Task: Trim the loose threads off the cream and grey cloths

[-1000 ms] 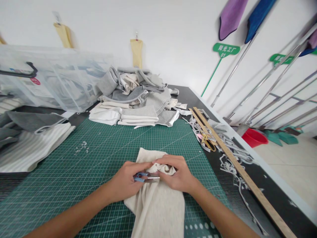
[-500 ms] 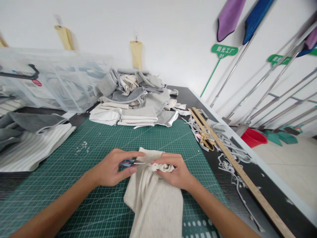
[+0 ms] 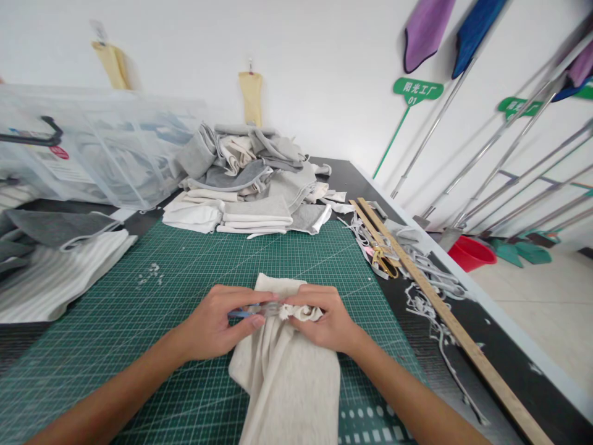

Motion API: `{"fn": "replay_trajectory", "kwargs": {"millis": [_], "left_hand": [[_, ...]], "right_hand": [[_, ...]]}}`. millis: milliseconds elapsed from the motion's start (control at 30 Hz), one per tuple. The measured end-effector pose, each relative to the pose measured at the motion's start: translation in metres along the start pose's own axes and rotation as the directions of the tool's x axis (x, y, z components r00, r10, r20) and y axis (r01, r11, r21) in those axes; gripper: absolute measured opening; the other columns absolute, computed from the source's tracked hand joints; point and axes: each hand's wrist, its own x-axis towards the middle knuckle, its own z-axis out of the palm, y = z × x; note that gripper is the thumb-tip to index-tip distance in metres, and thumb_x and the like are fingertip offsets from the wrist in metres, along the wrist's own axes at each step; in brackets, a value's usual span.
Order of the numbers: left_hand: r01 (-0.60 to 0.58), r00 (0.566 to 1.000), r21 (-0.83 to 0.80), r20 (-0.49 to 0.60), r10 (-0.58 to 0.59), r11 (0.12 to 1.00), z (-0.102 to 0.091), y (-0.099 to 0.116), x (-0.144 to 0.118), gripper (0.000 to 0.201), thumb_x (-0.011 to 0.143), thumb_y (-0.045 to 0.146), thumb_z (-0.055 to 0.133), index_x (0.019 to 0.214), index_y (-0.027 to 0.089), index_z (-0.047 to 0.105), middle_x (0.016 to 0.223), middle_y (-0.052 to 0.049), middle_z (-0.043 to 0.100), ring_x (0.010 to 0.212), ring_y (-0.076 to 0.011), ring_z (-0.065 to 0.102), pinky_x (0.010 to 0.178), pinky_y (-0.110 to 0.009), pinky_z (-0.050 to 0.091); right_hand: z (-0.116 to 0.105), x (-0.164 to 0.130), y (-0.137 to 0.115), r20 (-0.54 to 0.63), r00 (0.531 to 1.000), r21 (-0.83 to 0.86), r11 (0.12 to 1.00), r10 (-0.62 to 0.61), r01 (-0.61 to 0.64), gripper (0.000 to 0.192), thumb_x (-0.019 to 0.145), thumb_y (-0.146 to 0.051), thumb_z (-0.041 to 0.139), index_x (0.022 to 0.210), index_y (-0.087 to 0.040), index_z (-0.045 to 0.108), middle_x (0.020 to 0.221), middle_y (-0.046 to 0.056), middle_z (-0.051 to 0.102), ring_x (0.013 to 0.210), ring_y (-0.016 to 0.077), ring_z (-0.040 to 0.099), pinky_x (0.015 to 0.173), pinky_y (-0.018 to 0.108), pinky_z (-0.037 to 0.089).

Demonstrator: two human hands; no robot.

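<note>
A cream knit cloth piece (image 3: 290,377) lies on the green cutting mat (image 3: 185,272) in front of me. My left hand (image 3: 213,321) grips small blue-handled thread snips (image 3: 252,311), their metal tips pointing right at a bunched fold of the cloth. My right hand (image 3: 322,318) pinches that bunched fold near the cloth's upper edge and presses it onto the mat. The two hands almost touch at the snips' tips.
A pile of grey and cream fabric pieces (image 3: 252,179) sits at the mat's far edge. Striped and grey cloth (image 3: 55,266) lies at the left, below a clear plastic bin (image 3: 88,148). A wooden ruler (image 3: 435,303), yellow-handled scissors (image 3: 382,259) and fabric strips lie along the right.
My left hand drew the snips back to the left, away from the fold, and has now brought them in again to the bunched cloth. My right hand kept its pinch.
</note>
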Motion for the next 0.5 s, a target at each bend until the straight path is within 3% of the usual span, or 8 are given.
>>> {"fn": "replay_trajectory", "kwargs": {"millis": [500], "left_hand": [[-0.079,0.994,0.062,-0.075,0.083,0.995,0.0003,0.0078,0.0010,0.033,0.088,0.026,0.065,0.120,0.024,0.067,0.088,0.001,0.075,0.068,-0.0097,0.067,0.065,-0.019,0.051]], "right_hand": [[-0.0004,-0.0009,0.0018,0.018,0.999,-0.005,0.999,0.032,-0.032,0.013,0.083,-0.018,0.065,0.091,-0.015,0.074,0.067,0.004,0.068,0.056,0.0139,0.059,0.054,0.025,0.044]]}}
